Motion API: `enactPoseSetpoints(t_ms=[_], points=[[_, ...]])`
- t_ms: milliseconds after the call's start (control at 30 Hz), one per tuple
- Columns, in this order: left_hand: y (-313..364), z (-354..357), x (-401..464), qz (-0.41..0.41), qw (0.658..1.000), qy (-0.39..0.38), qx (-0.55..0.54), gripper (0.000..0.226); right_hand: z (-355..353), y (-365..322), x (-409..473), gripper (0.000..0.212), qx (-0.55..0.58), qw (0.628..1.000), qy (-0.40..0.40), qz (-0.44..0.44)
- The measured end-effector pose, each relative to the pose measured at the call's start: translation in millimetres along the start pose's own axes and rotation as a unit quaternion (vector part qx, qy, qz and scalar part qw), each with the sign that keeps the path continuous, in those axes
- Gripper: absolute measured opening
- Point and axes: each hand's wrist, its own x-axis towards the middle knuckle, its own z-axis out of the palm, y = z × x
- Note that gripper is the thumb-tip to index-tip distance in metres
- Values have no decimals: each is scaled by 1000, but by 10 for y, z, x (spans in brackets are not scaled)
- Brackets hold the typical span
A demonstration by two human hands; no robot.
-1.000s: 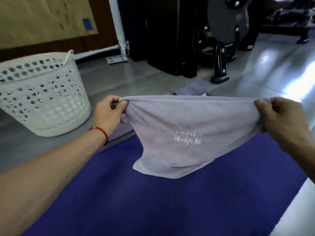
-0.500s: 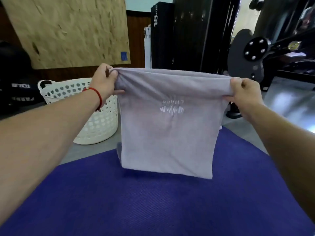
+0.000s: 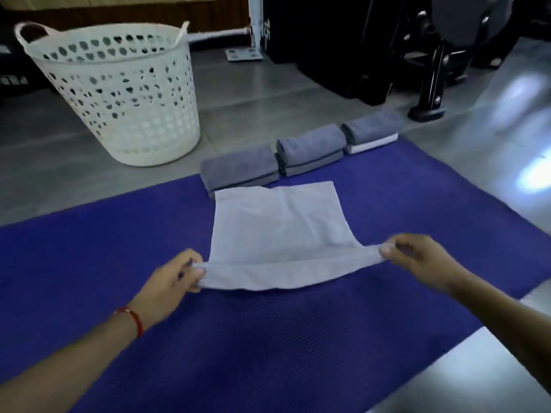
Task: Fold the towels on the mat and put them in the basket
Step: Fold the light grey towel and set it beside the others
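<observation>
A pale grey towel (image 3: 280, 231) lies spread on the blue mat (image 3: 89, 263), its far edge flat and its near edge lifted a little. My left hand (image 3: 170, 284) pinches the near left corner. My right hand (image 3: 417, 257) pinches the near right corner, and the near edge is stretched between them. Three stacks of folded grey towels (image 3: 238, 169) (image 3: 310, 150) (image 3: 369, 131) sit in a row at the mat's far edge. The white perforated basket (image 3: 119, 93) stands on the floor beyond the mat, to the left.
Black gym equipment (image 3: 387, 46) stands on the grey floor behind the folded towels. A wooden wall and a white post (image 3: 256, 22) are at the back. Bright floor reflections show at the right.
The towel hung in the air between both raised hands; now both hands have come down and the towel lies on the mat. The view has tilted down, showing the folded towels.
</observation>
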Motion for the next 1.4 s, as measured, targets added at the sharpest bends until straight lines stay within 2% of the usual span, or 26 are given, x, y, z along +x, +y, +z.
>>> enactPoseSetpoints(t_ms=[67,100,167,233,300,400,500,567,633,700,800,900,933,1000,1100,1167,1233,1300,1400], points=[[-404,228,-291,-23,989,-103,101,18,234,292,-219,30,-99,989,-112,8],[-533,316,-429,-19,980,-140,139,15,331,400,-319,44,-145,978,-148,-11],[-700,434,-656,-5,971,-168,173,34,463,552,-497,62,-210,958,-192,-41],[-895,520,-861,47,963,-159,211,46,560,655,-675,69,-233,949,-202,-74],[-1092,585,-1075,124,943,-151,268,42,673,706,-882,54,-238,940,-221,-106],[-1181,642,-1396,205,902,-169,340,21,840,792,-1171,10,-230,923,-252,-178],[-1058,715,-1597,212,893,-213,334,18,889,902,-1272,16,-242,906,-274,-215],[-934,674,-1552,216,882,-264,324,10,828,826,-1209,17,-268,891,-316,-187],[-785,552,-1306,195,885,-301,297,10,733,693,-1008,28,-279,889,-334,-141],[-677,435,-867,184,901,-263,293,20,645,531,-640,33,-266,914,-290,-98],[-641,388,50,96,939,-152,295,19,633,455,74,31,-249,954,-147,-81],[-632,401,954,-110,972,15,206,30,720,436,794,23,-234,970,-73,11],[-650,390,1194,-182,967,66,164,39,759,440,1010,26,-225,972,-59,47],[-751,361,1565,-278,950,116,88,60,843,454,1378,40,-198,973,-40,107],[-992,341,1923,-323,931,166,23,74,945,445,1775,62,-120,976,-13,180],[-1033,353,2033,-330,926,183,6,56,994,478,1984,65,-79,973,8,218],[-983,371,2083,-322,928,187,-13,32,1012,540,2149,63,-75,970,24,228],[-1009,357,2132,-321,930,175,-38,19,1024,586,2245,55,-98,971,34,213],[-998,263,2141,-324,930,159,-73,15,1028,592,2300,40,-109,971,40,207]])
